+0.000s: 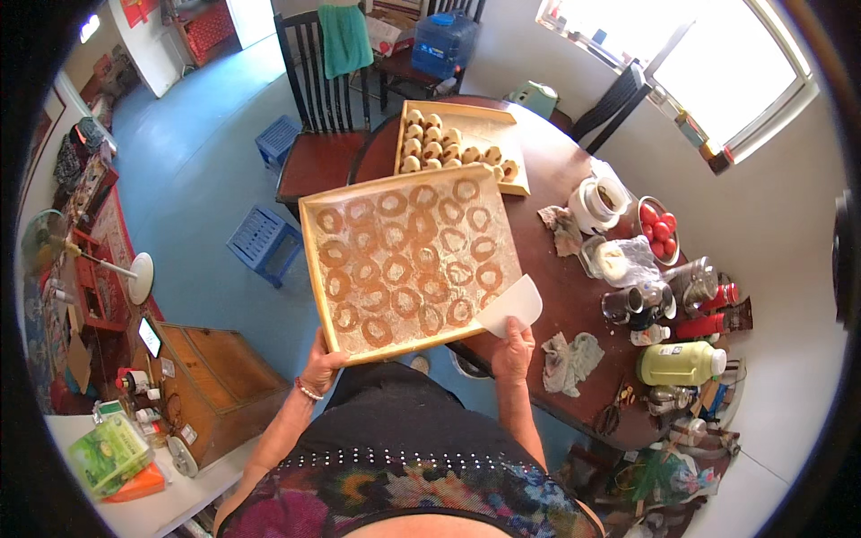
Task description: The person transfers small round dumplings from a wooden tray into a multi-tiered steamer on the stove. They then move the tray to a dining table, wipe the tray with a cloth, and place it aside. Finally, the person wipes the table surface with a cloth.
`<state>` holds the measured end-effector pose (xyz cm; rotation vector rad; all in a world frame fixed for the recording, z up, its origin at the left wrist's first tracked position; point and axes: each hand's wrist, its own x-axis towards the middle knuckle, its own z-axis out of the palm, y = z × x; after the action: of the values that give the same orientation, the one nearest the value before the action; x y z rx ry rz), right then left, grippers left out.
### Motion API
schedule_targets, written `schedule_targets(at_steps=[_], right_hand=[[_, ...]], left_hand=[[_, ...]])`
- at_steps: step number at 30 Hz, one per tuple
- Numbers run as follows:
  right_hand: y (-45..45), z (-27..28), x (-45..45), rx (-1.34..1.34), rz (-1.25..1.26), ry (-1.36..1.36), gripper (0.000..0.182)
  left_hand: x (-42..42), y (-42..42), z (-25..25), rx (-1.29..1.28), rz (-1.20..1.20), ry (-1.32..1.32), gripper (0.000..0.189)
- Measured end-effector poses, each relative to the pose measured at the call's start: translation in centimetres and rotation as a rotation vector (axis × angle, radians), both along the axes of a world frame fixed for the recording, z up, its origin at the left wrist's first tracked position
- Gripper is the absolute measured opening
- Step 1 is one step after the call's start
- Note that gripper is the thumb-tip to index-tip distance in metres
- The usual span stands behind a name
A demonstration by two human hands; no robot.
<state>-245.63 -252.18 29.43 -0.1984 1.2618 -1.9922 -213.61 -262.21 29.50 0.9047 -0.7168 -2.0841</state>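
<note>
A shallow wooden tray [403,252] dusted with pale flour tilts in front of me, its bottom covered with several brown ring marks. My left hand [323,366] grips its near left corner, thumb on the rim. At the near right corner my right hand [513,353] holds a white dough scraper [514,306], which overlaps that corner. Whether the right fingers also support the tray from below is hidden. Just beyond, a second wooden tray [498,128] on the table carries rows of round dough pieces [432,138] with brown in the folds.
The round dark-red table [551,289] holds cloths [572,363], a bowl of tomatoes [659,232], a white pot [595,205], metal cups [622,304] and a yellow-green thermos [679,363]. Blue plastic stools [266,242] and a wooden chair [316,161] stand left of it.
</note>
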Motion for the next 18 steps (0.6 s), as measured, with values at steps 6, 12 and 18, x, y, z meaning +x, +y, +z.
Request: schedule_targets(at_steps=[6,12,18], right_hand=[[-7.0,3.2,1.2,-0.093,-0.038,0.127,0.02],[-18.6,1.7,2.3,0.099,0.002,0.096,0.024],[-23.7,3.3,2.6,0.191,-0.28,0.571,0.012]], left_hand=[[1.6,-8.2,0.0,0.129,-0.017,0.267,0.073],[1.6,-22.0,-2.7,0.244,-0.02,0.251,0.063],[2.5,-26.3,-0.2,0.242,0.014,0.275,0.066]])
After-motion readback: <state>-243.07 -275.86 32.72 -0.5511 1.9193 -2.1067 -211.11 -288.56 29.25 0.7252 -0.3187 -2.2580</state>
